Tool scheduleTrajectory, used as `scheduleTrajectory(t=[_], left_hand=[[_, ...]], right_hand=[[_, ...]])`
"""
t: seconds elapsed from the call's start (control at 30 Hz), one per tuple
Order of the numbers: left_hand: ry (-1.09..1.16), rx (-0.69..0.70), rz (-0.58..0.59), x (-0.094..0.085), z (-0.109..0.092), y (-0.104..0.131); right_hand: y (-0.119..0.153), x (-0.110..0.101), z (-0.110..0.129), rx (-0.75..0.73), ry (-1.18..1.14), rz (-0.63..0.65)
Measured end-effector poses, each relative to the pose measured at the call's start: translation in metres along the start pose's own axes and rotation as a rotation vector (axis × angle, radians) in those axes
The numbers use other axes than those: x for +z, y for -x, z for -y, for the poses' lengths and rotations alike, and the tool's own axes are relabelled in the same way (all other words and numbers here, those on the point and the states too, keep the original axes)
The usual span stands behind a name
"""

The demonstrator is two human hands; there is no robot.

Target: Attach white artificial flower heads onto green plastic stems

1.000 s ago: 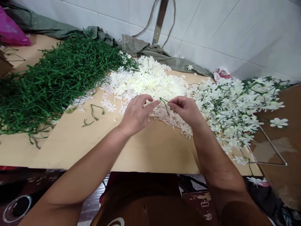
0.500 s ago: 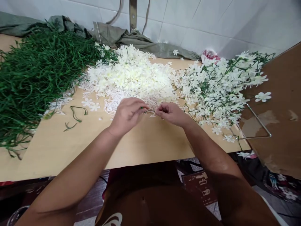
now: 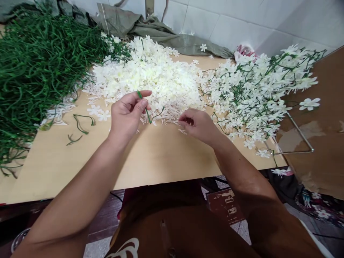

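Note:
Between thumb and fingers, my left hand (image 3: 128,111) pinches a green plastic stem (image 3: 148,116) with a bent, branching lower end. My right hand (image 3: 198,125) is apart from it, at the front edge of a heap of thin white stamens (image 3: 170,111). Its thumb and forefinger are pressed together; a small white stamen piece (image 3: 182,132) shows just under the fingertips, and I cannot make out whether they grip it. Behind both hands lies a pile of white artificial flower heads (image 3: 153,77).
On the left is a large heap of green stems (image 3: 45,64), with a loose stem (image 3: 80,125) near it. Stemmed white flowers (image 3: 247,93) are piled at the right, beside a brown board (image 3: 317,132) with a metal wire bracket (image 3: 303,138). Grey-green cloth (image 3: 172,34) lines the wall.
My hands have moved apart. My left hand has gone up and left with the green stem, while the right stays near the stamens. The view has shifted slightly.

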State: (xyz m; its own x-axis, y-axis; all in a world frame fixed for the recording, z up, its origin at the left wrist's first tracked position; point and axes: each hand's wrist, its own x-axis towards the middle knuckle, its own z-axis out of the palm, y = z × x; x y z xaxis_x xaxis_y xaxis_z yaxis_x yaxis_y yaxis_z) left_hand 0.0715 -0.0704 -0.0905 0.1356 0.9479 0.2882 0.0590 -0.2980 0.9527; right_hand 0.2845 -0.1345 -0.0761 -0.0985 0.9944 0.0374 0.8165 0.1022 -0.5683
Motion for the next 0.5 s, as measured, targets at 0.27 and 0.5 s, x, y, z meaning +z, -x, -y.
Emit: scheduleTrajectory(t=[0.27, 0.5], left_hand=[[0.151, -0.142, 0.123, -0.003, -0.005, -0.003], [0.337, -0.260, 0.188, -0.012, -0.010, -0.009]], right_hand=[[0.023, 0.017, 0.010, 0.080, 0.381, 0.131], [-0.014, 0.014, 0.016, -0.091, 0.107, -0.030]])
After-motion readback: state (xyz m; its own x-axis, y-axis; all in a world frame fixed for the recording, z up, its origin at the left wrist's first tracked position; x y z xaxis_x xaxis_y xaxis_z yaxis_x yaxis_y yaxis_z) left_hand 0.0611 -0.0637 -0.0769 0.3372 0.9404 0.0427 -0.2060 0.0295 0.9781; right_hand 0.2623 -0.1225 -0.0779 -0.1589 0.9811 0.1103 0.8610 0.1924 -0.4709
